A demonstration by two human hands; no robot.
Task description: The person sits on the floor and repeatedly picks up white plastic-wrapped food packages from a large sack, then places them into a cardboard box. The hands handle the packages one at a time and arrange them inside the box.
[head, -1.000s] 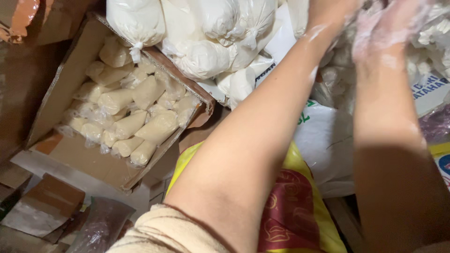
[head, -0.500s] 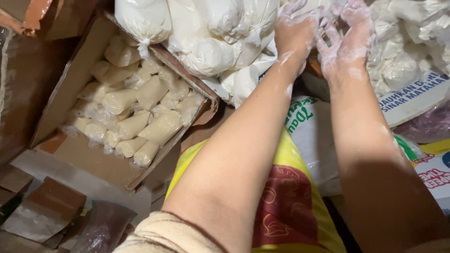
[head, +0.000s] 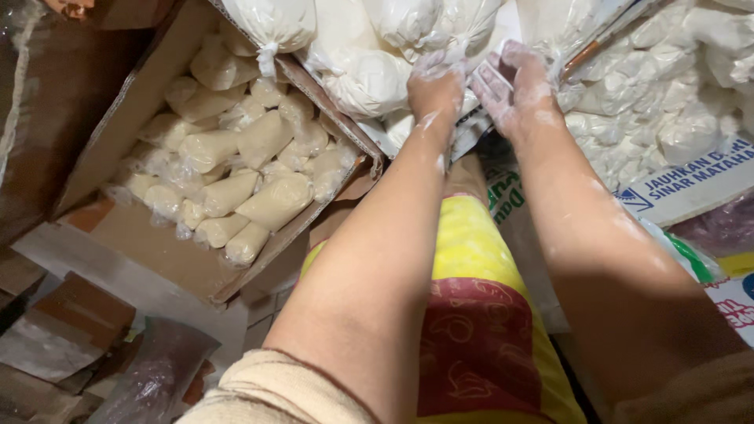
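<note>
1. The left hand [head: 434, 86] clenches a white bag [head: 424, 27] beside the carton [head: 118, 118].
2. The right hand [head: 514, 86] lies spread open on a second bag [head: 550, 23].
3. Two hands, one carton.

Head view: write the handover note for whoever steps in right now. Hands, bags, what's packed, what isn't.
Left hand: dusted white, fingers curled down among the tied clear bags of white powder at the top; whether its grip is closed on one cannot be told.
Right hand: also dusted white, fingers spread, resting against the same pile beside a bag's knotted neck.
Cardboard box on the left: partly filled with small sealed packets of pale dough-like stuff.
More white bags lie heaped on the right.
A yellow and red sack lies between the forearms.
Done: the box is part-filled. Left: the bags in the heap.
</note>
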